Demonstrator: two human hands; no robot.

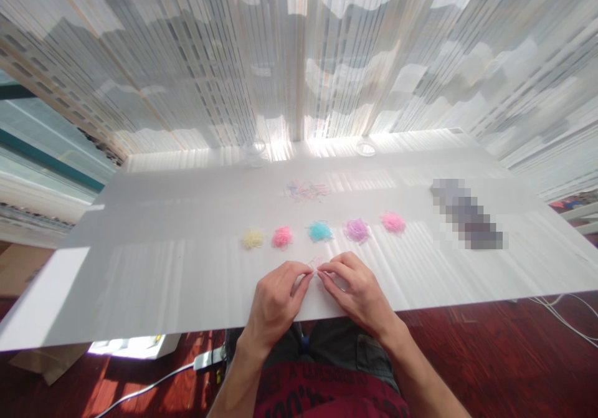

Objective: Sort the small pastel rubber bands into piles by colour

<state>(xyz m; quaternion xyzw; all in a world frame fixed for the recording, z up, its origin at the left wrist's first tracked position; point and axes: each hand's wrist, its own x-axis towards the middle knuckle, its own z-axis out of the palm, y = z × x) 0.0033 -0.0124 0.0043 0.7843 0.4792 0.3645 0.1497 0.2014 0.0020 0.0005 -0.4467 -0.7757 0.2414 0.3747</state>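
Just on the near side of the small turquoise heap of thin strands [320, 231], the bare left hand [276, 290] and right hand [359, 286] nearly meet, thumbs and forefingers pinched together on a tiny, pale-pink, thread-like piece [316, 261]. It looks feather-light, soft and easily lost, probably best gripped by its ends. Fingertips hide most of it; one strand or several, I cannot tell. Well right of the heap, a dark, elongated object [468, 215] is pixelated beyond recognition.
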